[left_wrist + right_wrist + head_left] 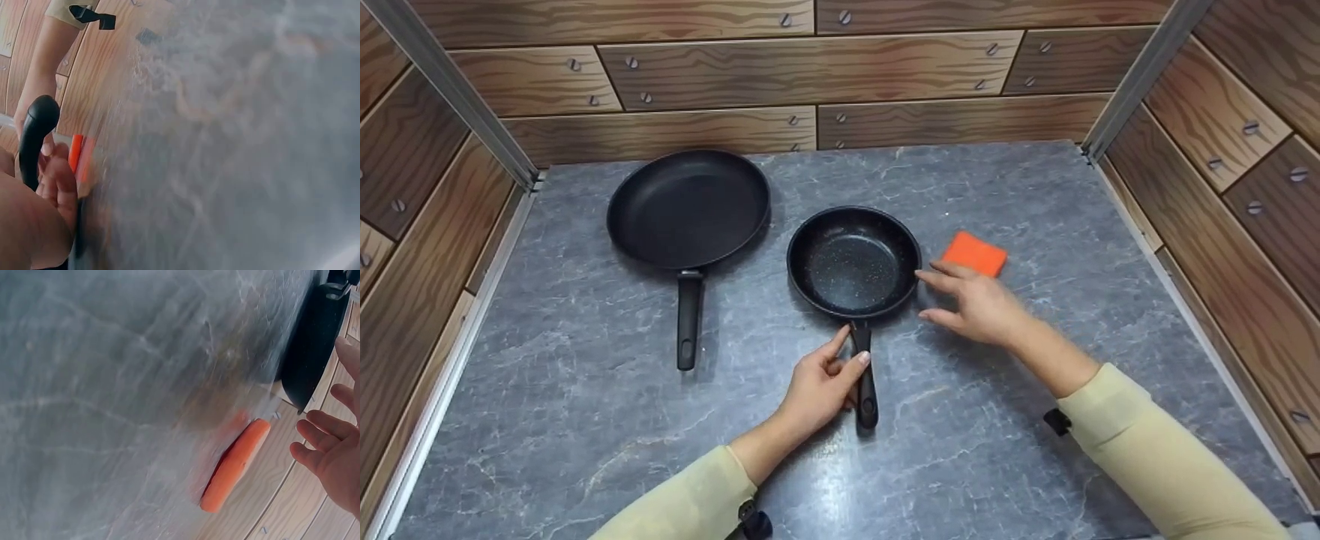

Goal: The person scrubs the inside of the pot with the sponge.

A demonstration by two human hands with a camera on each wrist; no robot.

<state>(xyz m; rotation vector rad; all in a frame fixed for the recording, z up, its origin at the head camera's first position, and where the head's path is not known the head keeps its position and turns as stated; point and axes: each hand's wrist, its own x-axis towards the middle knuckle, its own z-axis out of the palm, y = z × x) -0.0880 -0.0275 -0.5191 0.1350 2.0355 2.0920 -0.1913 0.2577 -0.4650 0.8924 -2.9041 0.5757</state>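
A small black speckled frying pan sits on the grey marbled table, its handle towards me. My left hand holds that handle between thumb and fingers; the left wrist view shows the handle's rounded end rising beside the palm. My right hand is at the pan's right rim with fingers spread, holding nothing; whether a fingertip touches the rim I cannot tell. Behind the right hand lies an orange square pad, a sponge or folded cloth, partly covered by the fingers in the head view.
A larger black frying pan stands to the left, its handle also towards me. Wood-patterned panels enclose the table at the back and both sides, with metal corner posts.
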